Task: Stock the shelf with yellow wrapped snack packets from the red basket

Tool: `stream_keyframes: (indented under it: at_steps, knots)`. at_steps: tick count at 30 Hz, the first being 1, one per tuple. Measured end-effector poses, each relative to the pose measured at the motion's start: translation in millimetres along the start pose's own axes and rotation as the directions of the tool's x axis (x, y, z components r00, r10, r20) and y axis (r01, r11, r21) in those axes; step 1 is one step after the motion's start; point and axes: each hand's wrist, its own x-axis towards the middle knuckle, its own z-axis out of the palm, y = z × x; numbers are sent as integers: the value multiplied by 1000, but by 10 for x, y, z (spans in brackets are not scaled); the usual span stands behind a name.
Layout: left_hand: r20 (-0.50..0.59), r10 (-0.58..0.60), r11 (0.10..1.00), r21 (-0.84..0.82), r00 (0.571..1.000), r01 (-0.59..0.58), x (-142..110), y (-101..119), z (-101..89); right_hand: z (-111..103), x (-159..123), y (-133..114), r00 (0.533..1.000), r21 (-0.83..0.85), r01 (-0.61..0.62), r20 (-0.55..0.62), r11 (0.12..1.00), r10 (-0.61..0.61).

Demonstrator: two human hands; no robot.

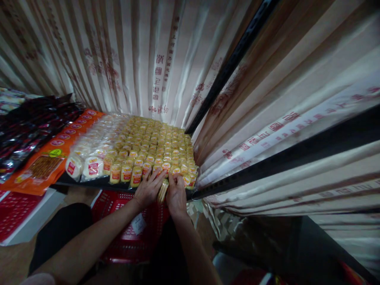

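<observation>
Small yellow snack packets (142,146) in clear wrap, with red and orange labels, stand in close rows on a dark shelf. At the front row, my left hand (148,188) lies over the packets with its fingers stretched out and touching their tops. Close beside it, my right hand (177,198) has its fingers bent at the front right packets. A few yellow packets (162,192) sit stacked on edge between the two hands, in front of the shelf edge, against the right hand. My right fingertips are partly hidden.
White round packets (93,168) stand left of the yellow ones, then an orange bag (43,168) and dark shiny packs (26,126). Below the shelf is a red basket (127,241). Pale printed curtains (133,59) and a black post (225,71) border the shelf.
</observation>
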Motion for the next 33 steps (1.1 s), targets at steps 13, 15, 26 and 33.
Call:
stream_keyframes:
  at_steps: [13,15,26,33]
  knots:
    - [12,-8,1000,-6,1000,8,6,-17,28,100,-62,36,998,17,57,-38,998,-56]
    - [5,-9,1000,-8,1000,9,5,-16,27,112,-55,29,999,20,48,-19,999,-47]
    - [17,-14,1000,13,1000,14,-2,-6,29,156,-137,174,991,125,117,-74,985,-108]
    - [9,-6,999,36,1000,6,0,-14,29,149,-216,107,973,125,168,-179,978,-144]
